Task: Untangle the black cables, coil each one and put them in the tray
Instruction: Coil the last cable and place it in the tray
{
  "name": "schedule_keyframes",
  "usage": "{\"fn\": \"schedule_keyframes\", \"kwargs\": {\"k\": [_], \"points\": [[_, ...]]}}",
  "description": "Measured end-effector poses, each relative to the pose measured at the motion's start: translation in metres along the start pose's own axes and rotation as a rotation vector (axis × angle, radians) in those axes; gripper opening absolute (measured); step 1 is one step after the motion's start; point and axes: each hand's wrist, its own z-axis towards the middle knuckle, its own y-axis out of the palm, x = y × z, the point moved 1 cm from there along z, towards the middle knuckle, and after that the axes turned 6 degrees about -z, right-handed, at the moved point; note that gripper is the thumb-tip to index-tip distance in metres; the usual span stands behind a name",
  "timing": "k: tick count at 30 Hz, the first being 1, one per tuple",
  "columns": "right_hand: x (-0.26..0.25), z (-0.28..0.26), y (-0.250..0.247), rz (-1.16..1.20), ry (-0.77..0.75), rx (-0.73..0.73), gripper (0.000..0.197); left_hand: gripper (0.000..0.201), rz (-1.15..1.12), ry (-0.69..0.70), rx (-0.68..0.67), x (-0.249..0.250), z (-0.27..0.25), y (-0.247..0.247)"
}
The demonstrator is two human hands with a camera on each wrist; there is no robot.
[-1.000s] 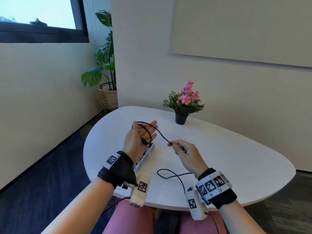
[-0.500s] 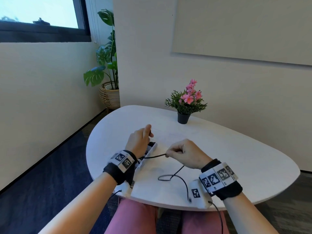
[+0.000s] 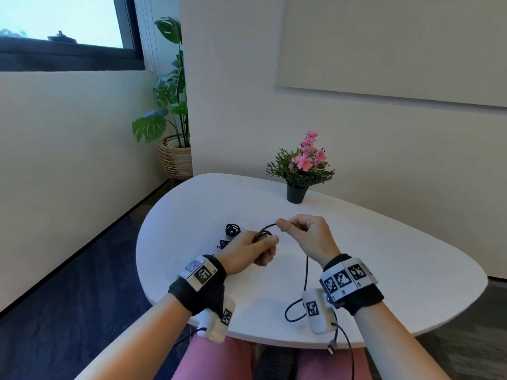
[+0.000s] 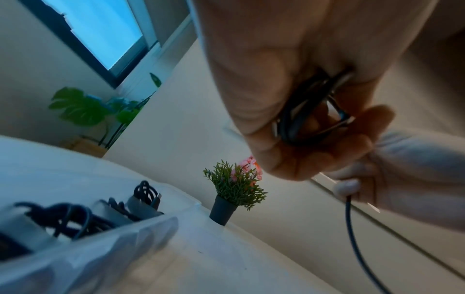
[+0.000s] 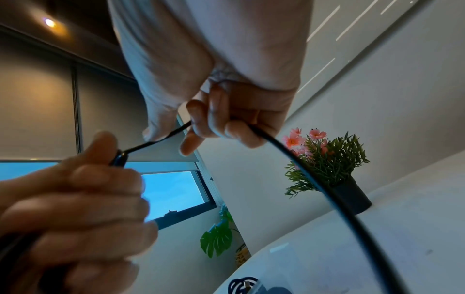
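Note:
My left hand (image 3: 255,249) is curled round several small loops of a thin black cable (image 3: 264,232) just above the white table; the loops (image 4: 302,119) show inside its fingers. My right hand (image 3: 304,231) pinches the same cable (image 5: 302,159) a little to the right. From there the cable hangs down, loops on the table (image 3: 295,311) and ends in a plug (image 3: 332,349) over the front edge. A clear compartment tray (image 3: 216,244) lies left of my left hand with coiled black cables (image 3: 232,230) in it, also seen in the left wrist view (image 4: 62,218).
A small potted plant with pink flowers (image 3: 300,171) stands at the back of the white table (image 3: 384,256), near the wall. A large leafy plant in a wicker basket (image 3: 175,157) stands on the floor at the left corner.
Both hands have come together and risen slightly. My left hand has turned and now holds more loops of cable; the loose tail on the table has grown shorter.

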Motion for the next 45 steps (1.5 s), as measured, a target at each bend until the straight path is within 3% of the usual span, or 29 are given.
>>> {"fn": "schedule_keyframes", "kwargs": {"k": [6,9,13,17,20,24,27,30,33,37,39,42,45], "points": [[0.024,-0.012,0.011,-0.127,0.027,-0.152,0.022,0.038,-0.637,0.057,0.39,-0.008,0.01,-0.018],[0.031,-0.026,0.027,-0.144,0.018,-0.245,0.023,0.043,-0.875,0.05,0.389,-0.007,0.011,-0.023],[0.035,-0.04,0.05,-0.149,0.077,-0.387,0.021,0.067,-0.85,0.049,0.371,-0.007,0.015,-0.02],[0.034,-0.053,0.064,-0.177,0.068,-0.498,0.022,0.043,-1.089,0.074,0.541,0.001,0.016,-0.027],[0.03,-0.056,0.066,-0.23,-0.019,-0.519,0.025,0.032,-0.956,0.06,0.644,0.007,0.014,-0.038],[0.024,-0.053,0.059,-0.338,-0.164,-0.467,0.022,0.039,-0.164,0.13,0.755,0.001,0.012,-0.053],[0.017,-0.046,0.051,-0.348,-0.269,-0.301,0.021,0.051,0.443,0.109,0.656,-0.013,0.011,-0.055],[0.013,-0.039,0.046,-0.384,-0.392,-0.152,0.028,0.056,0.769,0.057,0.385,-0.026,0.008,-0.042],[0.013,-0.037,0.039,-0.335,-0.348,-0.109,0.018,0.064,0.533,0.068,0.123,-0.027,-0.002,-0.034],[0.012,-0.044,0.031,-0.251,-0.281,-0.163,0.021,0.036,0.622,-0.032,-0.095,-0.025,-0.008,-0.036],[0.012,-0.045,0.03,-0.226,-0.259,-0.206,0.031,0.029,0.538,-0.054,-0.112,-0.022,-0.01,-0.038],[0.012,-0.047,0.033,-0.184,-0.241,-0.248,0.049,0.029,0.241,-0.063,-0.089,-0.014,-0.015,-0.039],[0.016,-0.043,0.025,-0.005,-0.072,-0.17,0.055,0.031,0.042,-0.053,-0.017,-0.008,-0.02,-0.046]]}}
